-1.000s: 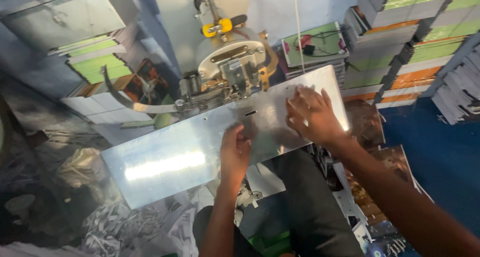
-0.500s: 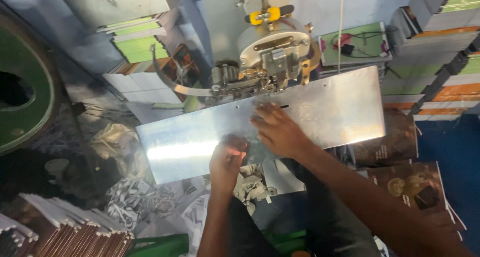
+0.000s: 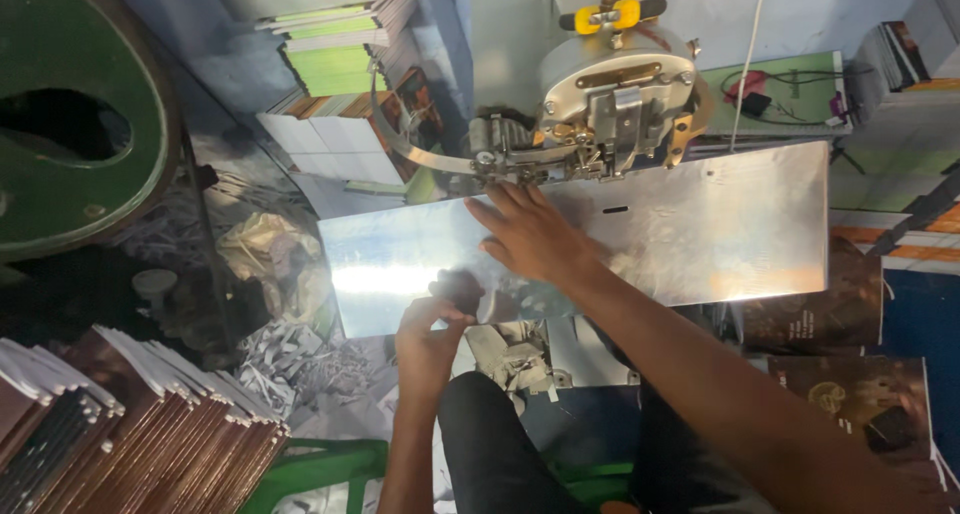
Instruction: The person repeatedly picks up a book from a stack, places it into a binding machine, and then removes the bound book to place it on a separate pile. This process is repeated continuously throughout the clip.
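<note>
- right hand point(image 3: 530, 236) lies flat on the shiny metal plate point(image 3: 720, 224), palm down, fingers spread and pointing up toward the machine head point(image 3: 610, 94) — it grips nothing, only presses on the sheet.
- left hand point(image 3: 432, 332) sits at the near edge of the metal plate, fingers curled over the rim near a small dark thing there; whether it pinches the edge or only touches it, i cannot tell.
- metal plate is a long bright rectangle, running from left of centre out to the right, tilted slightly; a small dark slot point(image 3: 616, 211) shows in it just right of the right hand.
- machine head stands right behind the plate's far edge — rounded grey casing, brass-coloured parts, a yellow knob point(image 3: 610, 16) on top, and a curved metal arm point(image 3: 420, 149) sweeping out to the left.
- stack of brown-covered booklets point(image 3: 130, 434) fills the lower left corner, well apart from both hands.
- paper scraps point(image 3: 290, 354) lie on the floor between that stack and the left forearm.
- piles of green and white books point(image 3: 335, 64) stand behind the machine on the left; more dark-covered books point(image 3: 850, 394) lie at the lower right.
- large green round part point(image 3: 60, 124) fills the upper left.
</note>
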